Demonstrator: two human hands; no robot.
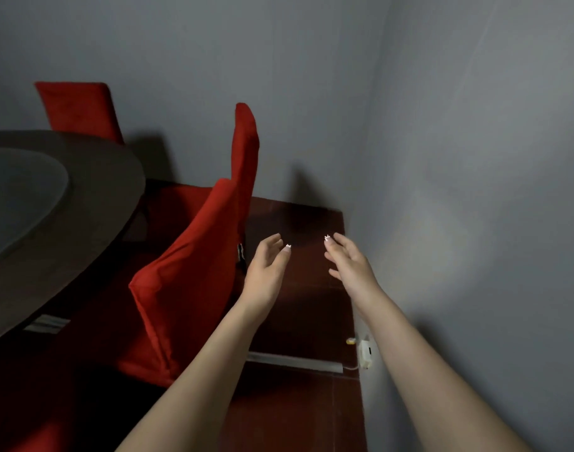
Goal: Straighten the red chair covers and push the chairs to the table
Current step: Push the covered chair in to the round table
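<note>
Near chair cover: red cloth over the closest chair back, beside the rim of the round surface; a slanting crease runs down it and the lower hem flares out near the floor; whether the seat is fully under the rim cannot be told.
Middle chair cover: seen edge-on, upright, just beyond the near one; a small tag shows low on its back edge.
Far chair cover: behind the surface against the wall; looks smooth from here.
Left hand: reached forward just beside the 2 nearer chair backs, touching neither; fingers loosely spread, holding nothing.
Right hand: level with the left, nearer the wall, palm turned inward; fingers relaxed and apart, holding nothing.
Step in hand: probably reaching for the middle chair's back, to tidy its cover and push it in.
How to do it well: take the top of the back with 1 hand on each side; draw the cloth down evenly until the seams sit on the edges; then push low and straight towards the surface.
Risk: a one-sided push would probably skew the chair into its neighbour; tugging 1 corner may twist the cloth.
</note>
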